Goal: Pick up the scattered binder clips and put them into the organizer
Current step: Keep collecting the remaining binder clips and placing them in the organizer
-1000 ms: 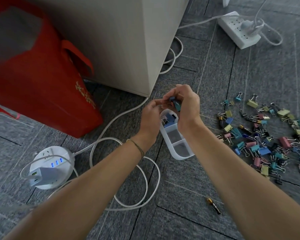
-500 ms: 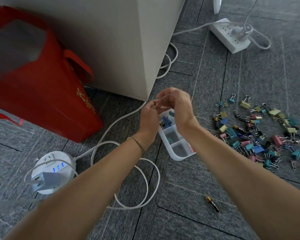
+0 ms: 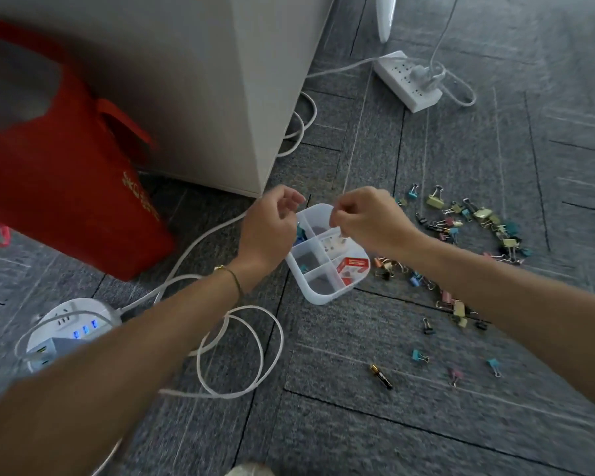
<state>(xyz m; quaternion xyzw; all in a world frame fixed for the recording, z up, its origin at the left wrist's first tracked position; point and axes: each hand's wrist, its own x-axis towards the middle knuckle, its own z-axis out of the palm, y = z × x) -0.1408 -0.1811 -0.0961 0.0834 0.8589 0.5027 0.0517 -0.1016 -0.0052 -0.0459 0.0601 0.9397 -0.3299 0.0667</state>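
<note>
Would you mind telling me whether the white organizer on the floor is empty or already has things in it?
Partly filled: the organizer holds a few binder clips and a red box.

A single head-worn camera looks forward and steeply down from the person's own standpoint onto a grey carpet-tile floor point(image 3: 358, 424); both forearms run from the bottom corners toward the middle, so the left hand point(image 3: 268, 228) and right hand point(image 3: 364, 221) sit near the centre, over the organizer point(image 3: 327, 297); the wide lens bends the edges, and the cabinet point(image 3: 193, 80) leans inward at the top; the floor lies at about arm's reach; there is no second view to overlap with this one.
</note>
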